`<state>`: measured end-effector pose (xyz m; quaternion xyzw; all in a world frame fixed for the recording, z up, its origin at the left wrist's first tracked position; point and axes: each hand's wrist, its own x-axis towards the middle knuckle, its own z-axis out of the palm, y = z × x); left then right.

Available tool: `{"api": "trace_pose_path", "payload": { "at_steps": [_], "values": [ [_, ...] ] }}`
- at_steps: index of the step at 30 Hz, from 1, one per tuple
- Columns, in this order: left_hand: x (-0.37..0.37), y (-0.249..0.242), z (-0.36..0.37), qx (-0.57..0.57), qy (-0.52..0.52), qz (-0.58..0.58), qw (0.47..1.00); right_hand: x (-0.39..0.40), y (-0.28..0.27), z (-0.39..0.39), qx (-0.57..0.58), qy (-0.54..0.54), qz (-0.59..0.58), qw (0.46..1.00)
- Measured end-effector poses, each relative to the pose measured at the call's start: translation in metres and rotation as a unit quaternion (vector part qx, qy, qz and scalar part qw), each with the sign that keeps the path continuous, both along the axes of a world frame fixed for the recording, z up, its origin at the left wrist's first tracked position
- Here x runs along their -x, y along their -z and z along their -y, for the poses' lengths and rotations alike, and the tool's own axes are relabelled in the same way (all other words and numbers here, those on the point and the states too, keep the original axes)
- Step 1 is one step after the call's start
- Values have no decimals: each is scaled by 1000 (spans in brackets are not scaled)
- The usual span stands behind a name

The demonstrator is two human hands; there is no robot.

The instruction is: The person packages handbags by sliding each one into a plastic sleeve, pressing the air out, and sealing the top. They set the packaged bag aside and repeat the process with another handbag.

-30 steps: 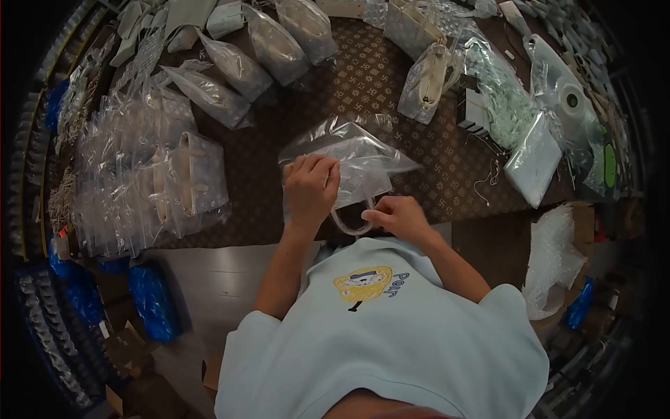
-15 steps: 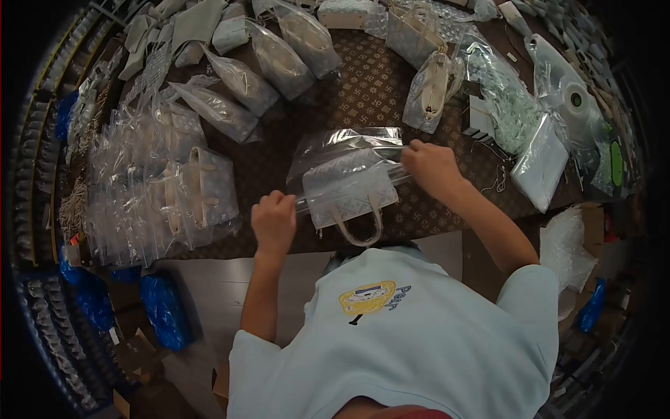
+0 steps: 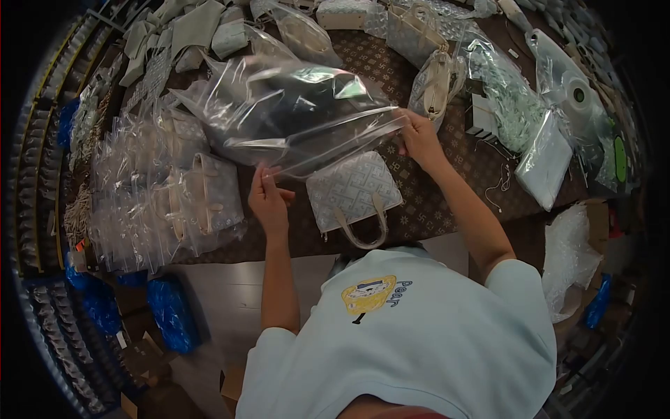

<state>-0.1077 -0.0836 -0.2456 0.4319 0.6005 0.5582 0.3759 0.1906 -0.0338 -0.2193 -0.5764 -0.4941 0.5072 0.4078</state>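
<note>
A large clear plastic bag billows above the table, its open edge stretched between my two hands. My left hand pinches the near left corner of that edge, its lower fingers sticking out loosely. At the other corner, my right hand grips the plastic with closed fingers. Below and between the hands lies a pale patterned handbag on the brown cloth, its handle toward my body. It is outside the plastic bag, whose edge hangs just beyond the handbag's far side.
Several wrapped handbags stand packed at the left. More wrapped bags line the back. An unwrapped handbag, grey boxes, a white plastic packet and crumpled clear film are at the right.
The plastic bag has lifted off the handbag and puffed out away from me, to the left. My left hand moved slightly toward me and right; my right hand shifted slightly away from its earlier place.
</note>
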Motion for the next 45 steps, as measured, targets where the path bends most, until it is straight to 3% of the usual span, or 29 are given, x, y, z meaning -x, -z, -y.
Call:
{"api": "trace_pose_path", "payload": {
  "at_steps": [1,2,3,4,5,6,9,13,15,18,22,24,25,27,28,29,30,31,33,34,36,40,42,43,45],
  "values": [
    [5,23,-9,78,-30,118,989,0,26,-6,-2,3,0,1000],
    [8,45,-18,155,-59,234,958,0,52,-12,63,20,-133,989],
    [10,65,-25,155,-57,233,958,1,72,-17,129,36,-264,955],
    [10,84,-34,161,-85,311,933,4,82,-23,127,36,-265,955],
    [9,97,-41,167,-113,386,900,9,89,-29,120,58,-338,932],
    [6,103,-46,147,-100,388,904,12,97,-31,113,80,-408,903],
    [-5,116,-56,100,-86,429,894,14,126,-39,105,67,-434,892],
    [-9,152,-42,125,-26,322,938,19,164,-29,135,65,-391,908],
    [-13,167,-28,80,-6,251,965,21,181,-18,164,110,-365,910],
    [-15,165,-11,91,-1,341,936,22,152,0,207,113,-264,935],
    [-27,139,-1,124,-3,387,914,18,155,9,192,81,-170,963],
    [-36,117,2,215,-26,342,914,13,153,12,157,91,-103,978],
    [-39,113,5,218,-26,341,914,12,153,18,159,92,-104,977],
    [-43,109,17,168,-17,203,965,10,151,35,8,115,-21,993],
    [-43,104,24,170,-18,204,964,9,144,43,10,114,-20,993],
    [-42,98,32,144,-11,12,989,8,136,53,-26,106,61,992],
    [-41,95,39,113,-2,-180,977,8,131,61,-62,97,140,983],
    [-45,98,43,114,0,-180,977,8,131,67,-60,98,141,983],
    [-55,108,53,-66,-55,-201,976,11,130,78,-51,82,169,981],
    [-53,114,59,-69,-56,-200,976,8,144,80,-54,82,169,981],
    [-45,130,79,101,9,-181,978,1,182,83,-115,138,79,981],
    [-37,134,73,93,4,-119,988,-5,155,74,-57,105,45,992],
    [-32,103,54,196,34,-78,977,-8,144,55,-1,72,77,994],
    [-26,92,42,180,31,-77,980,-10,121,43,-18,71,76,994],
    [-7,69,24,173,133,-208,954,-17,53,29,123,2,44,991]
  ]
}}
